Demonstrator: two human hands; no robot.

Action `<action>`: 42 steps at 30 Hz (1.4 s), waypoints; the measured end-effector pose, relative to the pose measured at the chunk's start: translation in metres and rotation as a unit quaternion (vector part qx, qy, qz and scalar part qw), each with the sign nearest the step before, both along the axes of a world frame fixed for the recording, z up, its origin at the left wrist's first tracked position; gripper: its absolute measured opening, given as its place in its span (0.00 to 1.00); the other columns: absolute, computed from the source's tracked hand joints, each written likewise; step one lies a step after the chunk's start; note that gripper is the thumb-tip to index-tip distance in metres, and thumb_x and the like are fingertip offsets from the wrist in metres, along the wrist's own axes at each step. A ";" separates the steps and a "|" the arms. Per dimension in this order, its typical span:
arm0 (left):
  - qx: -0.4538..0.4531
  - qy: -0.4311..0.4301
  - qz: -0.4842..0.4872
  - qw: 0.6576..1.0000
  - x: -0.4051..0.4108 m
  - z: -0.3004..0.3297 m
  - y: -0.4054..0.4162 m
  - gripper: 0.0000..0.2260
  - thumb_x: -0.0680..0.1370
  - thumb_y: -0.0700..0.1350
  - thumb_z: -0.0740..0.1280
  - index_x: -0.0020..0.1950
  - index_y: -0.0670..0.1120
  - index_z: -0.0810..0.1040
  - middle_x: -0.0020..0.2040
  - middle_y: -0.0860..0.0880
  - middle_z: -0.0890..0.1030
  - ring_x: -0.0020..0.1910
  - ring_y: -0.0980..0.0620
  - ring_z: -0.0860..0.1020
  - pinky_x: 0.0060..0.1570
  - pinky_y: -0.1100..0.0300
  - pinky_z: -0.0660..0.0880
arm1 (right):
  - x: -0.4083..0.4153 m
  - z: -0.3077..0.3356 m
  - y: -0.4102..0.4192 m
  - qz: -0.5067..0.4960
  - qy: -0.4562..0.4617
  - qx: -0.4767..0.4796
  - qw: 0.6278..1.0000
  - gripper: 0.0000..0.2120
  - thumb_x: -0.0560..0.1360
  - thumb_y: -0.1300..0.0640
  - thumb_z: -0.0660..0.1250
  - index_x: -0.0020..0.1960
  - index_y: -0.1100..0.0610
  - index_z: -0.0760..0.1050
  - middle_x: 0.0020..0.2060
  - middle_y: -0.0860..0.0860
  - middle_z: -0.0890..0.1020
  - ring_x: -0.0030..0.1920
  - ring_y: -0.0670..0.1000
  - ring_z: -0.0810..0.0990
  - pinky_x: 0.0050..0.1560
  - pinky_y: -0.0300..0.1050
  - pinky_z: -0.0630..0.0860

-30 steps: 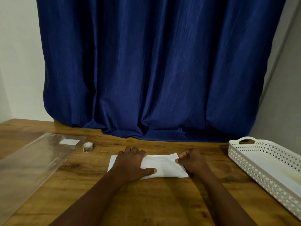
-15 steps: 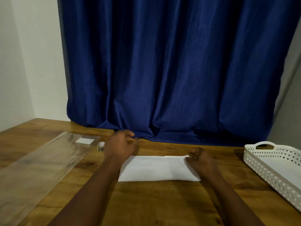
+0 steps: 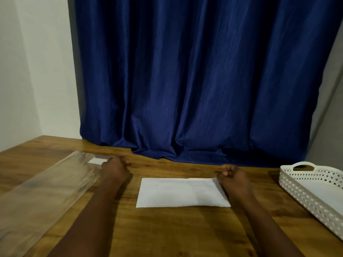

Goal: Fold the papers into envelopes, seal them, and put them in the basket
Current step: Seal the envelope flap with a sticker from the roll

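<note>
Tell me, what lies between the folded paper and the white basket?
In the head view, the right hand and forearm cross that stretch, the hand at the paper's right edge. Otherwise only bare wooden table separates it from the basket.

Hidden fingers, cropped edges

The left hand [image 3: 115,168] curls over something its knuckles cover, so what it holds cannot be told. The right hand [image 3: 234,178] hides the folded paper's [image 3: 182,192] far right corner; it may be pinching it. The basket [image 3: 304,193] runs off the right edge, and the clear plastic sleeve [image 3: 42,193] off the left and bottom.
</note>
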State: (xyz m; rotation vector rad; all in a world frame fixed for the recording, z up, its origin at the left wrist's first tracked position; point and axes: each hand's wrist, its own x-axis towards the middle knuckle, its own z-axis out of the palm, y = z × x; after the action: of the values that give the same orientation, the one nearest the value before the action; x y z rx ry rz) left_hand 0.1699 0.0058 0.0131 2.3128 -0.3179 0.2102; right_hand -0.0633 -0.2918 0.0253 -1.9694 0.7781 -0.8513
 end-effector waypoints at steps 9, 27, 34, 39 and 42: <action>-0.280 0.097 -0.205 0.933 -0.059 0.022 -0.045 0.16 0.74 0.47 0.78 0.61 0.51 0.81 0.54 0.50 0.84 0.52 0.50 0.84 0.52 0.53 0.83 | -0.003 0.014 0.023 0.082 -0.065 -0.036 0.994 0.10 0.76 0.61 0.71 0.53 0.48 0.80 0.43 0.47 0.84 0.43 0.41 0.82 0.44 0.30 0.74; -0.300 0.131 -0.381 0.865 -0.119 0.026 -0.092 0.19 0.68 0.43 0.81 0.56 0.45 0.83 0.49 0.43 0.87 0.34 0.47 0.84 0.38 0.51 0.83 | -0.004 0.027 0.052 0.242 -0.093 -0.014 0.966 0.07 0.74 0.62 0.74 0.46 0.50 0.86 0.43 0.44 0.88 0.44 0.43 0.86 0.43 0.35 0.79; -0.302 0.183 -0.424 0.834 -0.113 0.028 -0.086 0.23 0.71 0.33 0.79 0.64 0.43 0.81 0.54 0.42 0.87 0.50 0.38 0.86 0.50 0.47 0.85 | -0.005 0.028 0.047 0.233 -0.099 0.031 0.967 0.05 0.75 0.64 0.72 0.45 0.56 0.85 0.39 0.51 0.88 0.36 0.45 0.83 0.37 0.39 0.80; -0.296 0.167 -0.407 0.848 -0.107 0.027 -0.086 0.21 0.72 0.31 0.77 0.63 0.42 0.81 0.55 0.42 0.87 0.50 0.39 0.86 0.49 0.45 0.85 | -0.003 0.026 0.047 0.237 -0.101 0.035 0.966 0.04 0.76 0.64 0.72 0.46 0.58 0.84 0.40 0.52 0.87 0.38 0.48 0.84 0.38 0.41 0.80; -0.307 0.145 -0.367 0.866 -0.095 0.029 -0.082 0.20 0.72 0.30 0.76 0.61 0.43 0.81 0.53 0.43 0.86 0.46 0.45 0.86 0.45 0.52 0.85 | -0.005 0.030 0.046 0.227 -0.142 0.076 0.960 0.03 0.77 0.64 0.70 0.48 0.62 0.83 0.41 0.55 0.88 0.39 0.50 0.85 0.38 0.43 0.81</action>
State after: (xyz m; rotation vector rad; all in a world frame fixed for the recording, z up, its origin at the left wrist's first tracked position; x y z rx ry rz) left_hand 0.0750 -0.0766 0.0424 1.4328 -0.8135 -0.3701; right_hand -0.0687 -0.2463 0.0557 -1.7382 0.2008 -0.7460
